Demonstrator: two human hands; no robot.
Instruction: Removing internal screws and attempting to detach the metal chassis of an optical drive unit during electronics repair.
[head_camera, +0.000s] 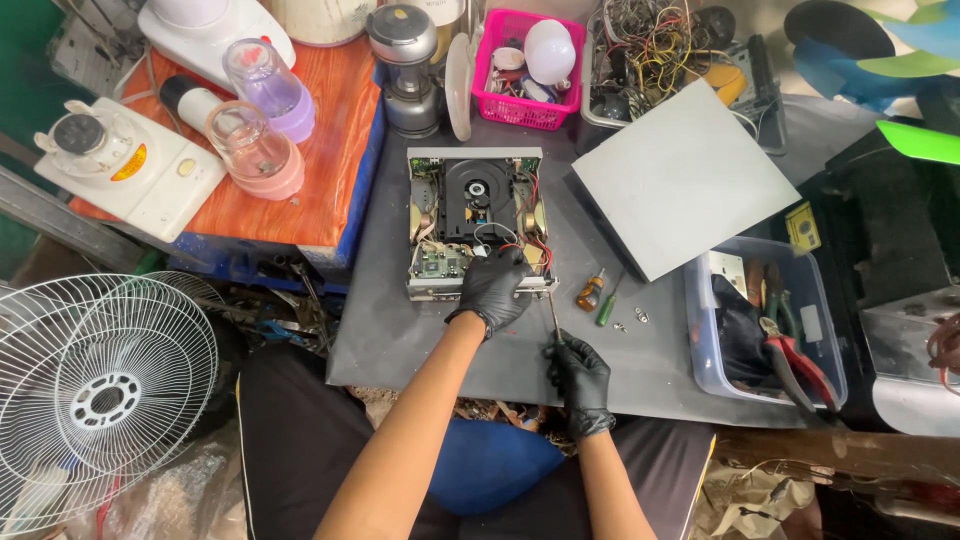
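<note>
An opened disc player (478, 222) lies on the dark grey mat (400, 330), its black drive, green circuit board and wires exposed. My left hand (493, 288), in a black glove, grips the near right corner of its chassis. My right hand (580, 378), also gloved, holds a screwdriver (553, 318) with the shaft pointing up at the player's front edge. Just right of that lie an amber-handled screwdriver (589, 293), a green-handled screwdriver (607, 308) and a few loose screws (632, 319).
The player's grey cover (680, 178) lies to the right. A clear bin with red-handled pliers (798, 362) sits at right. A pink basket (528, 68), a lantern (405, 68) and tangled wires (655, 45) are behind. Blender parts (255, 145) stand on an orange table; a fan guard (95, 385) at left.
</note>
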